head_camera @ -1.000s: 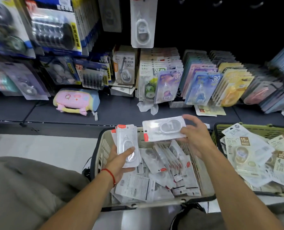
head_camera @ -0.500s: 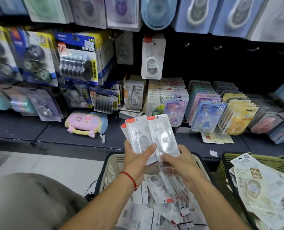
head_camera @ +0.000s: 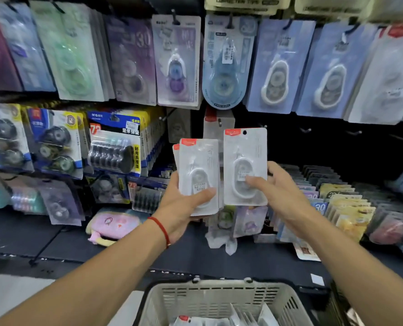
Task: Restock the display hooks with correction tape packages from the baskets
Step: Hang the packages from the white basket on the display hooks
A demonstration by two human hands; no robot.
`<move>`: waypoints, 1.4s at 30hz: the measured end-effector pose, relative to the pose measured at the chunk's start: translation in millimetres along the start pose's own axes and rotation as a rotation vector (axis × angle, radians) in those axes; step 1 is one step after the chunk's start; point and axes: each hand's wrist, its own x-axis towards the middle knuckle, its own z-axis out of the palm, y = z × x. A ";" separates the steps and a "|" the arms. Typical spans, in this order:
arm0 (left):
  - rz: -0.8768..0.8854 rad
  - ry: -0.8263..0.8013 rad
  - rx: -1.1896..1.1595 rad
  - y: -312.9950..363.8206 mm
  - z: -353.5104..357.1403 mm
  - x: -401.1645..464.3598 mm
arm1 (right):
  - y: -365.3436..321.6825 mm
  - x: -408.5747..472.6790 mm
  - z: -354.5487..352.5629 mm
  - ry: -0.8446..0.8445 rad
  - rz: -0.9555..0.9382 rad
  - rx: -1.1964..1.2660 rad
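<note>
Right hand pinches single package low; left hand grips small stack. Light, stiff, slick blister cards; keep hang hole clear.

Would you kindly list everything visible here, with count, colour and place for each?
single correction tape package: one, clear with red tab, held upright in front of the dark hook panel
stack of correction tape packages: at least two, clear with red tabs, held left of the single one
hanging correction tape packs: many, blue, purple and green, top row of hooks
blue and yellow multipacks: several, left hooks
bare display hooks: a few, dark panel at right
filed packs: many, yellow, blue and pink, shelf at right
pink pouch: one, on the shelf
basket: one, beige, bottom centre, holding more packages
left hand: grips the stack, red string on wrist
right hand: pinches the single package
</note>
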 end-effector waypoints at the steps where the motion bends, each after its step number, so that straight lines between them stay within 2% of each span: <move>1: -0.015 0.014 -0.039 2.2 -4.9 3.7 | -2.3 6.6 1.9 0.008 -0.028 -0.017; 5: -0.051 0.098 -0.138 10.3 -19.8 13.3 | -0.7 28.8 16.5 -0.004 -0.082 -0.093; 10: 0.031 0.194 -0.110 11.7 -30.6 16.1 | 2.8 47.7 36.0 0.018 -0.118 -0.134; 18: 0.131 0.263 -0.065 7.5 -37.2 21.6 | 19.0 60.6 57.3 0.184 -0.179 -0.030; 22: 0.159 0.264 -0.049 5.1 -35.2 23.0 | 28.0 71.9 71.9 0.306 -0.191 -0.120; 24: 0.165 0.257 -0.045 3.7 -30.8 22.2 | 29.4 79.7 77.5 0.289 -0.146 -0.159; 28: 0.161 0.223 -0.036 -1.8 -26.0 21.7 | 34.6 78.8 82.4 0.220 0.070 -0.339; 34: 0.166 0.131 0.080 -12.7 -24.6 21.2 | 23.2 39.4 87.6 0.048 -0.090 -0.038; 42: 0.213 0.076 0.223 -19.2 -23.0 18.9 | 12.7 24.5 86.4 0.030 0.009 0.154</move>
